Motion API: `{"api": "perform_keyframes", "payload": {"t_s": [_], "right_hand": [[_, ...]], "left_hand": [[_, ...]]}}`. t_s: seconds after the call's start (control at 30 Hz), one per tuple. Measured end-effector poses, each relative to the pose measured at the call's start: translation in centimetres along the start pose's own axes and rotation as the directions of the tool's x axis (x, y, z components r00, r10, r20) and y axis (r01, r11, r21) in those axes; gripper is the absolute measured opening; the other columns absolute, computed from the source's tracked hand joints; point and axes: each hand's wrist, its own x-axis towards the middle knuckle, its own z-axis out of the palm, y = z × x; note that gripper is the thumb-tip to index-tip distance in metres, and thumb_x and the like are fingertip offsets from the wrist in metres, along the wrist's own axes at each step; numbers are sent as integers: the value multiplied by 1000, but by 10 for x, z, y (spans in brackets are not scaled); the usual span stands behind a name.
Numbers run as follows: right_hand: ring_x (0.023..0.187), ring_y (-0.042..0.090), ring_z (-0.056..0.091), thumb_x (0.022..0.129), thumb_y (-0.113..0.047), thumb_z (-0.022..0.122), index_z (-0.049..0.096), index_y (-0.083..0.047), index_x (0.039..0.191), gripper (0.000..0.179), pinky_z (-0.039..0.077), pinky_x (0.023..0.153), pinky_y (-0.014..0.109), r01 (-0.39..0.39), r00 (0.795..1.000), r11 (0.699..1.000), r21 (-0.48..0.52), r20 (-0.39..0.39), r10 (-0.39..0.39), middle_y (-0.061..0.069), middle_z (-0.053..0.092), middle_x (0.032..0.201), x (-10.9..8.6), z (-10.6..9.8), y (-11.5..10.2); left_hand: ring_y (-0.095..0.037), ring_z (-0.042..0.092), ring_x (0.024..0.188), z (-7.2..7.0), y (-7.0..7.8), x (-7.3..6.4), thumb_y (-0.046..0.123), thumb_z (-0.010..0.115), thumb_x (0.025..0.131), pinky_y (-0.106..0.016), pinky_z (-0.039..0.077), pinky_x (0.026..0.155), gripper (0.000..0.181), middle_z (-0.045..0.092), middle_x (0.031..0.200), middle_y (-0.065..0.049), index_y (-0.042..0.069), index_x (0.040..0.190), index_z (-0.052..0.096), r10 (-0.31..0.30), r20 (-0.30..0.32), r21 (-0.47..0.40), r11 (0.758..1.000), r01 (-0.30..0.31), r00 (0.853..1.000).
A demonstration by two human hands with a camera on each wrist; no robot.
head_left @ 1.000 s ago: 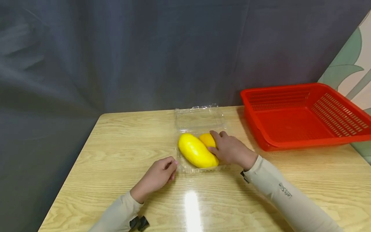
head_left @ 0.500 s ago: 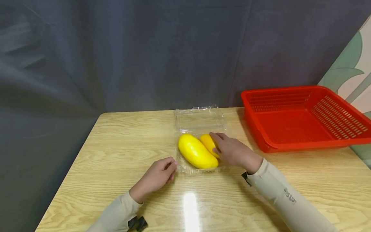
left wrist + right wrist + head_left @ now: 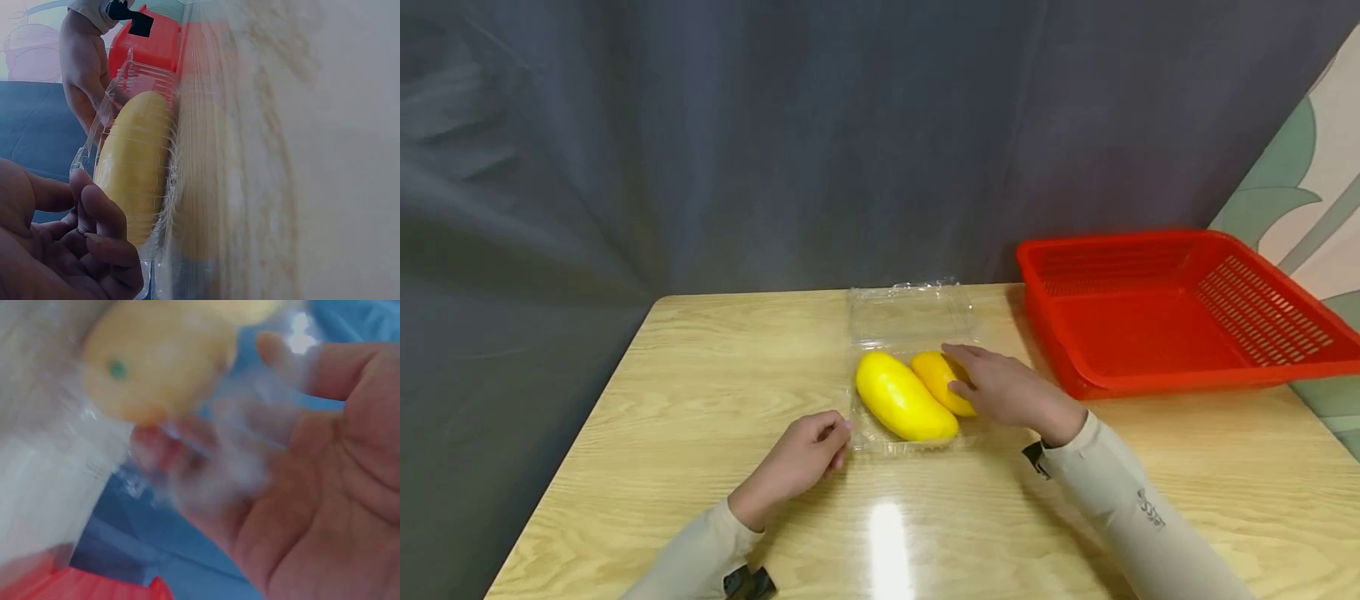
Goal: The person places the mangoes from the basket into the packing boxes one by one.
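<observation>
Wooden table [image 3: 700, 367]: orange fruit [image 3: 935, 377] beside right grip [image 3: 1006, 390]

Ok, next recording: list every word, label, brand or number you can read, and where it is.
Dark lettering on the right sleeve: too small and blurred to read.
Yellow fruits, clear container, red basket: no text visible.

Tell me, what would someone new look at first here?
Probably the big red basket on the right of the table, because its color is so bold. Then the shiny yellow fruit in the open clear box near the middle. Beside it lies a more orange fruit, with the right hand partly covering it.
</observation>
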Motion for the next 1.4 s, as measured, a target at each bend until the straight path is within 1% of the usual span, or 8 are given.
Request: {"api": "perform_keyframes", "payload": {"t_s": [0.2, 0.3, 0.83, 1.03, 1.13, 1.23, 1.33, 1.4], "right_hand": [[137, 38, 49, 95, -16, 66, 52, -8, 144, 51, 40, 111, 55, 90, 991, 996, 9, -104, -88, 17, 52, 147, -5, -4, 3], [134, 37, 52, 93, -13, 69, 58, -10, 138, 46, 43, 108, 55, 137, 986, 990, -29, -96, -139, 16, 56, 144, -5, -4, 2], [131, 33, 55, 90, -21, 74, 61, -18, 135, 47, 47, 104, 56, 127, 988, 991, -50, -83, -131, 10, 58, 142, -3, 3, 3], [130, 35, 55, 93, -21, 70, 62, -14, 134, 42, 45, 106, 55, 180, 980, 983, 42, -91, -175, 11, 58, 141, -2, -5, 11], [118, 34, 62, 95, -20, 67, 63, -11, 132, 38, 50, 100, 53, 153, 978, 984, 90, -157, -138, 13, 62, 136, -2, -11, 17], [103, 31, 69, 96, -21, 64, 63, -10, 131, 36, 55, 88, 50, 49, 976, 990, 132, -217, -19, 14, 65, 131, -2, -16, 21], [96, 30, 70, 99, -23, 60, 63, -8, 132, 37, 56, 82, 48, -46, 970, 985, 164, -230, 83, 17, 66, 129, 0, -17, 24], [101, 33, 69, 101, -22, 55, 61, -5, 134, 37, 54, 87, 50, -70, 969, 981, 183, -222, 111, 19, 64, 132, 2, -15, 25]], "left_hand": [[-13, 41, 52, -8, -2, 2, 22, 47, 107, -22, 32, 46, 34, 51, 62, -2, -2, 83, 56, -2, 11, 9, 1000, 2, 1000], [-12, 42, 52, -12, -1, 3, 21, 47, 107, -21, 32, 47, 34, 51, 62, -2, -2, 83, 56, 8, 23, 22, 1000, -8, 1000], [-11, 41, 50, -22, -2, 1, 21, 46, 107, -22, 33, 46, 34, 50, 60, -1, -1, 83, 56, 24, 61, 55, 998, -27, 998], [-12, 38, 48, -24, 4, 0, 22, 45, 107, -22, 32, 45, 36, 48, 58, 0, 2, 78, 53, 10, 87, 81, 997, -17, 996], [-13, 36, 49, -27, 6, -2, 24, 45, 107, -22, 31, 47, 37, 48, 58, 0, 5, 76, 53, -8, 105, 108, 994, -3, 994], [-14, 34, 49, -32, 7, -4, 27, 45, 107, -23, 32, 48, 38, 48, 58, 1, 7, 76, 53, -31, 126, 153, 988, 11, 992], [-14, 33, 48, -39, 9, -6, 30, 45, 107, -24, 32, 49, 39, 48, 57, 1, 8, 76, 54, -43, 131, 226, 974, 12, 990], [-14, 32, 47, -44, 11, -6, 32, 45, 107, -25, 31, 47, 39, 49, 58, 1, 8, 77, 56, -48, 102, 277, 961, 18, 994]]}}
